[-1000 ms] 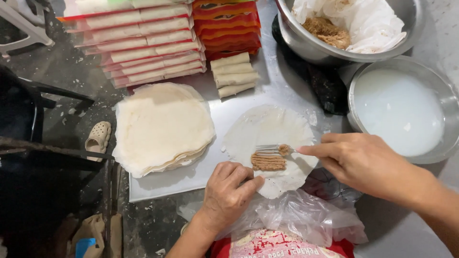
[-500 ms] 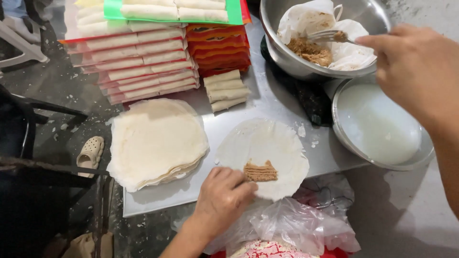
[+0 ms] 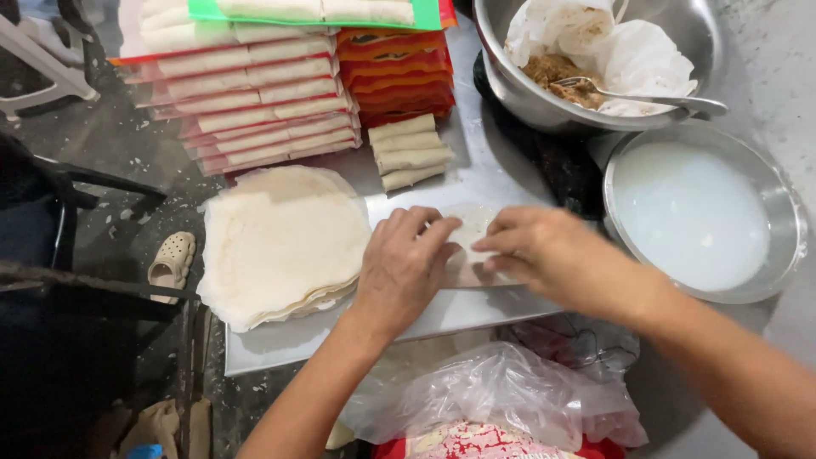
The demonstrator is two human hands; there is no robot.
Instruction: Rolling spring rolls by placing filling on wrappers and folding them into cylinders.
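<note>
Both hands' grips pinch the folded wrapper (image 3: 466, 255), between wrapper stack (image 3: 280, 242) and milky bowl (image 3: 701, 212).

Wrapper (image 3: 469, 255) mostly covered by left hand (image 3: 399, 268) and right hand (image 3: 552, 259); filling inside not visible, fold state unclear. Grip of either hand can't be read, fingertips blurred. Both forearms cut by bottom and right edges. Top bowl (image 3: 527, 93) cropped at the top edge, its contents partly under white paper. Packed trays (image 3: 255, 93) cut off at the top. Red bag (image 3: 476, 442) cropped at bottom. Dark object (image 3: 552, 166) between bowls unidentifiable. Desk (image 3: 289, 340) front corner hidden under clear plastic (image 3: 501, 391).
</note>
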